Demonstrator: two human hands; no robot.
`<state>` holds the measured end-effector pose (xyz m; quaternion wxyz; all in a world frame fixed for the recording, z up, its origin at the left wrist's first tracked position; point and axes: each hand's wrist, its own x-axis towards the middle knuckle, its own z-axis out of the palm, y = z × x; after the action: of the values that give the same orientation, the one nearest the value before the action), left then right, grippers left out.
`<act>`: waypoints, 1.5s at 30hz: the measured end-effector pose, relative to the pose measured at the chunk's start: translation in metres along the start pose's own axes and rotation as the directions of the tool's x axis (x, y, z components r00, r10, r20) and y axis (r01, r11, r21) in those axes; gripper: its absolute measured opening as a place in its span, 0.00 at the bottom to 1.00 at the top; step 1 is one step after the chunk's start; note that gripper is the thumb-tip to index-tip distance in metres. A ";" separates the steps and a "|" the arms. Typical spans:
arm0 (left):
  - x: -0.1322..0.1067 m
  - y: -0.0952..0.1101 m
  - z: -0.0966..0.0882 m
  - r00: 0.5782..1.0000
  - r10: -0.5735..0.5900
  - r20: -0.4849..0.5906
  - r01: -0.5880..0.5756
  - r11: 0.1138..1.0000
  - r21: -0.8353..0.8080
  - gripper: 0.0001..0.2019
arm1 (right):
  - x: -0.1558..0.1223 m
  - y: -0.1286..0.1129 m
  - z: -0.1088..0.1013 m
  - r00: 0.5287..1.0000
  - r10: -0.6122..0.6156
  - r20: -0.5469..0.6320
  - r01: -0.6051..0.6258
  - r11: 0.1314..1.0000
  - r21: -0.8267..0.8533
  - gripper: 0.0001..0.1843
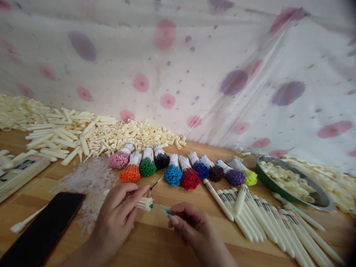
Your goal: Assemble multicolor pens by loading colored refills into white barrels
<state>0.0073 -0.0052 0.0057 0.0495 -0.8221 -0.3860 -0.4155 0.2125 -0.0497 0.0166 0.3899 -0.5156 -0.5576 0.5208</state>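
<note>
My left hand is closed around a cream slotted pen part, with a bit of green showing at its open end. My right hand pinches a pair of blue tweezers, their tips pointing at that end, a small gap away. Just beyond my left fingertips is a single thin black-tipped pen refill; whether a finger touches it I cannot tell. Bundles of refills stand in a row behind, among them orange, green, light blue and red.
Several multi-colour pens lie at the right, near a green-sided metal dish of cream rings. Clear plastic pieces, a black phone and a power strip are at the left. Cream pen parts pile up against the flowered curtain.
</note>
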 end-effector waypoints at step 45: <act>-0.008 0.001 0.001 0.984 0.069 0.162 -0.060 0.996 -0.061 0.28 | -0.005 -0.011 0.004 0.992 -0.113 0.060 0.125 0.960 -0.249 0.15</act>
<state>0.0060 -0.0097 -0.0005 0.0080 -0.8666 -0.3502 -0.3554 0.2079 -0.0545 0.0277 0.3390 -0.5146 -0.6579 0.4329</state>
